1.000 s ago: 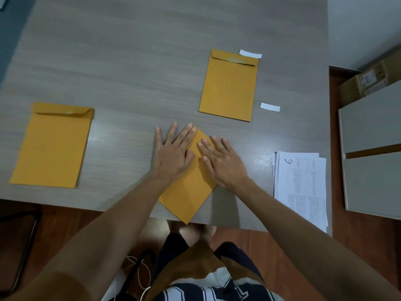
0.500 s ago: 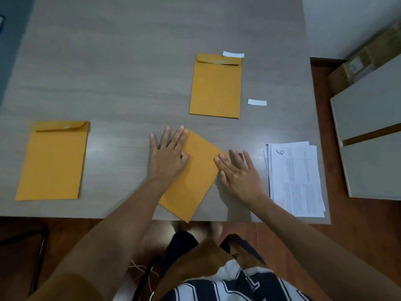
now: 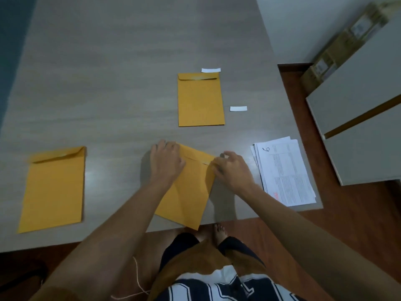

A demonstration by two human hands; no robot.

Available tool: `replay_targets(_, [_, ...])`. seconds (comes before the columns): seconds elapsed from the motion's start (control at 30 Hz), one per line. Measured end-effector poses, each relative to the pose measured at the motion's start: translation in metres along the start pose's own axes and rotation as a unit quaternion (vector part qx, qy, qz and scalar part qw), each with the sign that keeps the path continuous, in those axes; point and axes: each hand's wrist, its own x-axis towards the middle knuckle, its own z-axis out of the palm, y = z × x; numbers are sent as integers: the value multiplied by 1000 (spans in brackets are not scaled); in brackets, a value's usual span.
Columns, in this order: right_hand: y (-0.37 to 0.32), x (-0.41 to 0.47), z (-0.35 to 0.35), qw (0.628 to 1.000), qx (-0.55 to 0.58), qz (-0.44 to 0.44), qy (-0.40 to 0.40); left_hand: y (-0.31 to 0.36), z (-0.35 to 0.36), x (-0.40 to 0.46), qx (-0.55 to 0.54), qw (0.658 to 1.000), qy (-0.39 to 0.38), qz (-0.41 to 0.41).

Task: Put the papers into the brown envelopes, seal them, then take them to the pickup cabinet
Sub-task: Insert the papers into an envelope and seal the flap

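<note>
- Brown paper envelope [image 3: 191, 187], flat and rectangular, lies tilted at the near edge of the worktop [image 3: 108, 83], one corner just over the edge, its flap folded down.
- The worktop is a pale grey wood-grain laminate; dark reddish wood floor [image 3: 347, 224] shows beside and below it.
- A second brown envelope [image 3: 200, 99] lies flat farther back, a third brown envelope [image 3: 54, 190] well apart to the left; what is inside any of them cannot be told.
- Two small white paper strips [image 3: 211, 70] [image 3: 238, 108] lie just beside the far envelope.
- A stack of printed white papers [image 3: 286, 172] lies near the right edge.
- Left hand [image 3: 166, 161] rests on the near envelope's top left corner, fingers curled over its edge.
- Right hand [image 3: 232, 168] pinches at the flap's right end.
- Grey cabinet panels [image 3: 358, 116] and a cardboard box [image 3: 338, 44] stand to the right.
</note>
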Motion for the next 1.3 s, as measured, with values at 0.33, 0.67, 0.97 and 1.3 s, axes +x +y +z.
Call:
replay_targets(0.33, [-24,34,2,982,9,153,-107,-16,-18,28,-75,990,-66,98])
replay_targets(0.67, [-40,46,-8,943,192,253,-99,-52,-25,55,-271,939,-204,56])
replay_targets(0.97, [-34,75,-26,843,421,333,-39,-75,-43,67,-580,771,-234,-118])
replay_targets(1.3, [18,159,-73,813,434,382,67,-45,-72,145,-641,742,-122,-157])
